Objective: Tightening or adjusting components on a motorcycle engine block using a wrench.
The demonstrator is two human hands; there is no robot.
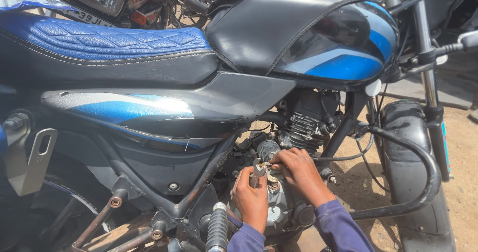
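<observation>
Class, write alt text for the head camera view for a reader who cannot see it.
Two hands work at a motorcycle engine: the left hand holds a wrench there, and the right hand touches the same spot. Above are a black-and-blue fuel tank and a blue quilted seat.

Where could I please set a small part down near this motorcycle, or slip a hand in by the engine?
The sandy ground right of the front tyre is bare, as is the dirt patch between engine and tyre. The seat is flat and free. Around the engine cover it is crowded: left hand with spanner, right hand, cables.
</observation>
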